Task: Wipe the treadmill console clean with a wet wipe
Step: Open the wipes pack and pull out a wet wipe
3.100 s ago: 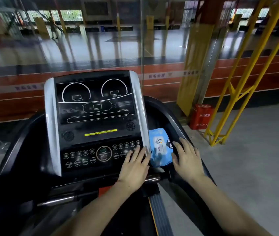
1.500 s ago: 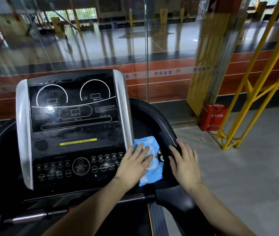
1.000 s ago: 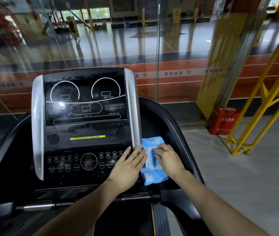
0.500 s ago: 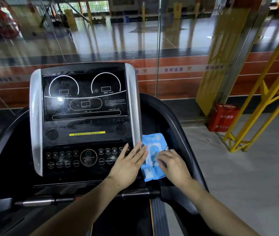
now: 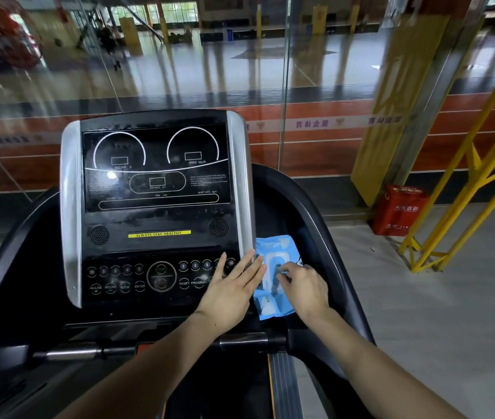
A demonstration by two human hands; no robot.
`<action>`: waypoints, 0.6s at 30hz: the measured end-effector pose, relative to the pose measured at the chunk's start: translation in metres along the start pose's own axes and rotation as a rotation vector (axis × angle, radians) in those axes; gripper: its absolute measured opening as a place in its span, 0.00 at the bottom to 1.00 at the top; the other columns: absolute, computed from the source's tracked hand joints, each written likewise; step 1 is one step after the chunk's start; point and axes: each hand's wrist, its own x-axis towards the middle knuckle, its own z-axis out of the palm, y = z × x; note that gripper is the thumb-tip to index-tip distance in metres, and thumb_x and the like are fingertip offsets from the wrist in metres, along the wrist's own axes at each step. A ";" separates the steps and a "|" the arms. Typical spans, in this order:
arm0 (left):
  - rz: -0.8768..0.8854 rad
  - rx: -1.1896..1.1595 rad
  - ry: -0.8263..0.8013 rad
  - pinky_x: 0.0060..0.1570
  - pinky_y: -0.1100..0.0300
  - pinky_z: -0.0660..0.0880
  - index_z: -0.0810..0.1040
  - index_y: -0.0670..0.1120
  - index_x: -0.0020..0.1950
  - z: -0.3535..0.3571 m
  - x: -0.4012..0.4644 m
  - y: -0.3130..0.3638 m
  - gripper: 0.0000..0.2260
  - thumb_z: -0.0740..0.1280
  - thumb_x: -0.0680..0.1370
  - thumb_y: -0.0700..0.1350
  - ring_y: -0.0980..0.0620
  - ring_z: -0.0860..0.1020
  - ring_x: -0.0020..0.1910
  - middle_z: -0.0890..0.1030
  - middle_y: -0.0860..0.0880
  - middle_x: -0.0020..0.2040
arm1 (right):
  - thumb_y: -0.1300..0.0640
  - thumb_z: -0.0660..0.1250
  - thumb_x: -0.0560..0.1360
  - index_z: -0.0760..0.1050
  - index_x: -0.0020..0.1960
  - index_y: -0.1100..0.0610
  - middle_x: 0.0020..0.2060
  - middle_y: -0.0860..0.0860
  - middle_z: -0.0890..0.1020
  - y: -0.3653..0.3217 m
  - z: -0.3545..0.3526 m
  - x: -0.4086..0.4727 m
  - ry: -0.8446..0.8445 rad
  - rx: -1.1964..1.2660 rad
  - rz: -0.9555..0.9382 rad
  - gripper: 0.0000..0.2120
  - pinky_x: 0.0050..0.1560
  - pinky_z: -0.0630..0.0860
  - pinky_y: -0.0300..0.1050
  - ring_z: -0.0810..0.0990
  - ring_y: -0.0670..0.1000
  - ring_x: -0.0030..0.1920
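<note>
1. The treadmill console (image 5: pixel 155 207) stands upright ahead, a black panel framed by two silver side strips, with dial outlines at its top, a yellow label across its middle and a row of round buttons (image 5: pixel 161 275) along its lower edge.
2. The left hand (image 5: pixel 231 293) lies flat and released, fingers straight and spread, over the lower right corner of the console. Its fingertips cover the rightmost buttons and reach the silver strip.
3. A blue wet wipe pack (image 5: pixel 273 276) lies in the dark tray (image 5: pixel 306 231) just beside the console's right edge, its long side running away from the person. A white flap shows on its top face.
4. The right hand (image 5: pixel 303 287) rests on the pack, fingers curled, with the fingertips pinching at the white flap near the pack's middle. Whether the flap is lifted cannot be told.
5. The two hands are close together, the left fingertips touching or nearly touching the pack's left edge.
6. No loose wipe is visible in either hand.
7. Beyond the treadmill stands a glass wall (image 5: pixel 270 71); to the right, on the floor, are a red box (image 5: pixel 400 210) and yellow metal framing (image 5: pixel 467 182).
</note>
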 end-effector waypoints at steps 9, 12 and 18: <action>0.005 -0.003 0.008 0.77 0.29 0.50 0.50 0.46 0.85 0.001 -0.002 0.000 0.36 0.64 0.79 0.43 0.47 0.38 0.84 0.49 0.48 0.86 | 0.56 0.70 0.78 0.84 0.40 0.46 0.42 0.44 0.81 -0.013 0.009 0.004 0.020 -0.034 0.123 0.09 0.38 0.73 0.42 0.79 0.48 0.46; 0.005 -0.005 0.010 0.77 0.29 0.49 0.49 0.46 0.85 0.003 -0.002 0.000 0.36 0.63 0.80 0.43 0.47 0.36 0.83 0.48 0.48 0.86 | 0.54 0.70 0.80 0.85 0.45 0.46 0.44 0.45 0.84 -0.014 0.009 0.009 0.028 0.015 0.179 0.07 0.39 0.72 0.42 0.81 0.49 0.45; -0.001 -0.012 0.029 0.76 0.29 0.55 0.53 0.46 0.84 0.004 -0.001 0.000 0.37 0.66 0.78 0.43 0.46 0.43 0.84 0.53 0.48 0.85 | 0.55 0.69 0.80 0.81 0.44 0.50 0.41 0.45 0.82 -0.010 0.011 0.016 0.007 -0.034 0.107 0.06 0.39 0.70 0.42 0.75 0.47 0.40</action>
